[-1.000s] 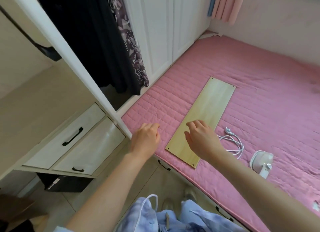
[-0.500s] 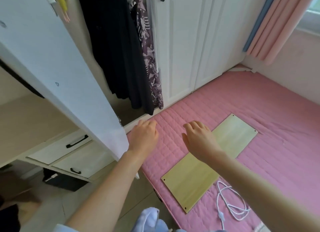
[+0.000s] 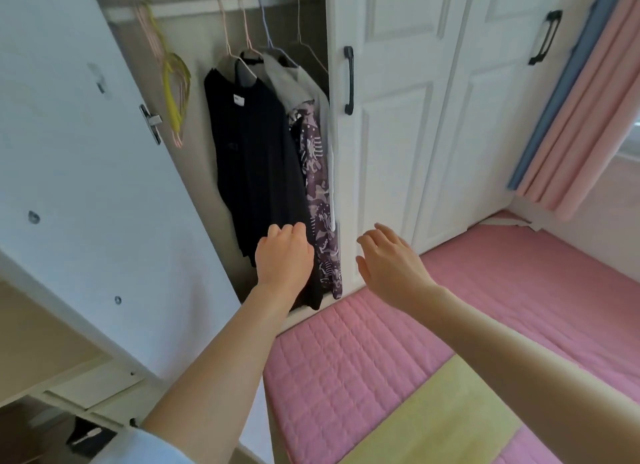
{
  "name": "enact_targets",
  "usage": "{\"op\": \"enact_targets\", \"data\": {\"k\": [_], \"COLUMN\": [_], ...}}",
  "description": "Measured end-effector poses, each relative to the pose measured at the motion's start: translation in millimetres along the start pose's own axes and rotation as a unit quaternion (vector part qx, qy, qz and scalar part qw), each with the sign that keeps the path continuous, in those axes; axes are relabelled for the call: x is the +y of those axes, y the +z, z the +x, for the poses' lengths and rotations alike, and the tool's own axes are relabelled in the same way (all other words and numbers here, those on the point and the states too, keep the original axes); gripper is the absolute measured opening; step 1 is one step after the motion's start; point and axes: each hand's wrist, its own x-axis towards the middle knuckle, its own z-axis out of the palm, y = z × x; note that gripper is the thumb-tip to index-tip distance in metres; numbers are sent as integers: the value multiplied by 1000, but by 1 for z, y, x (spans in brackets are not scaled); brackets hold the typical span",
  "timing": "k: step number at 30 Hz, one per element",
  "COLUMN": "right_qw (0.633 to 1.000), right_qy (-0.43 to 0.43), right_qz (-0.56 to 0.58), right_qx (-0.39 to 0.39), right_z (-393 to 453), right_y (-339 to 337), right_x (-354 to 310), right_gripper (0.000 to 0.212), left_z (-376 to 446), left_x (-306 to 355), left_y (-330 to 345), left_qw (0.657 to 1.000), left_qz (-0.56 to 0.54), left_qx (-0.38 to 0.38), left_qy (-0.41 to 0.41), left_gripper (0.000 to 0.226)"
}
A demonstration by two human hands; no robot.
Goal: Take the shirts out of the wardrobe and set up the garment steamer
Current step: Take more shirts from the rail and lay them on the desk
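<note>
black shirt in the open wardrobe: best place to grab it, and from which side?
Likely the hanger neck just under its hook, above the black shirt collar, reached from the open front and lifted up off the rail. The cloth hangs limp, so pulling the hem would drag it. Both hands, left hand and right hand, are low and empty.

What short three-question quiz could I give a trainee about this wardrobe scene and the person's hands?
1. True or false: the left hand grips a hanger.
2. Which garment hangs furthest right on the rail? A) black shirt B) patterned purple shirt C) yellow coat
3. What lies on the pink bed cover under the right arm?

Key:
1. False; both it and the right hand hold nothing.
2. B.
3. A wooden board.
</note>
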Motion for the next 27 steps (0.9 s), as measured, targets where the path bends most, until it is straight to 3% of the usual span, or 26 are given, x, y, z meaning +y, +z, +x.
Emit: {"op": "enact_targets", "data": {"k": [10,17,27], "right_qw": [998,997,989], "right_qy": [-30,-19,-26], "right_qz": [-26,10,51], "right_qx": [42,76,136], "right_z": [132,226,319], "right_y": [-29,-33,-22], "right_x": [21,33,46], "right_gripper": [34,19,26], "left_z": [127,204,291], "left_x": [-7,-25,-49], "left_y": [-8,-26,-23], "left_qw": [999,995,982], "left_qz": [43,56,-93], "left_qx": [21,69,119], "left_qy": [-23,-37,-118], "left_gripper": [31,27,34]}}
